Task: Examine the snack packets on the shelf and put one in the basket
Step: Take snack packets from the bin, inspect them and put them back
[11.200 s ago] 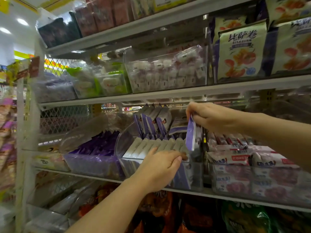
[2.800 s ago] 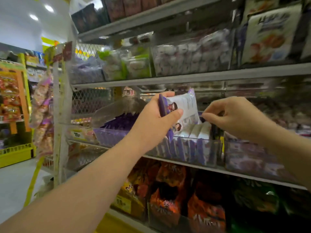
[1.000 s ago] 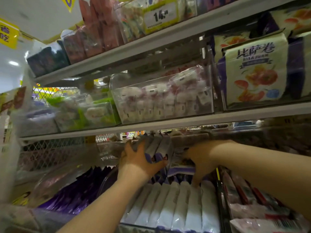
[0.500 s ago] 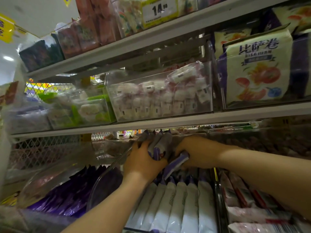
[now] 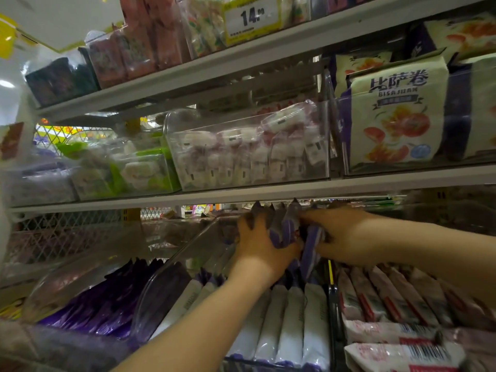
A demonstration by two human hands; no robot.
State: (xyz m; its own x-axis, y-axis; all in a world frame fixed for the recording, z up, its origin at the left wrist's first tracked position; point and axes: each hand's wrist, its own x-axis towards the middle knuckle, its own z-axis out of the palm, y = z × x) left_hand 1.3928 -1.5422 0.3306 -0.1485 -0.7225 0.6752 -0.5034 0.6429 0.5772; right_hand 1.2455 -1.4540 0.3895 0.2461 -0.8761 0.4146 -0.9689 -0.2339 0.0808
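Note:
Both hands reach deep into a clear bin [image 5: 166,288] of white-and-purple snack packets [image 5: 292,320] on the lower shelf. My left hand [image 5: 264,244] grips a bunch of upright purple packets [image 5: 285,224] at the back of the bin. My right hand [image 5: 341,233] is right beside it, fingers curled on a purple packet [image 5: 312,242] that tilts between the two hands. The fingertips of both hands are partly hidden among the packets. No basket is in view.
A grey shelf edge [image 5: 268,190] runs just above the hands. Above it stand clear bins of white sweets [image 5: 249,154] and green packs [image 5: 139,170], and a pizza-roll bag [image 5: 397,114]. Purple wrappers [image 5: 104,302] lie left, red-and-white packets [image 5: 389,299] right. A 14.99 price tag [image 5: 252,17] hangs on top.
The single packet held out for examining went back into the bin. Over the last second both hands closed in together on the rear packets, and the view rose slightly.

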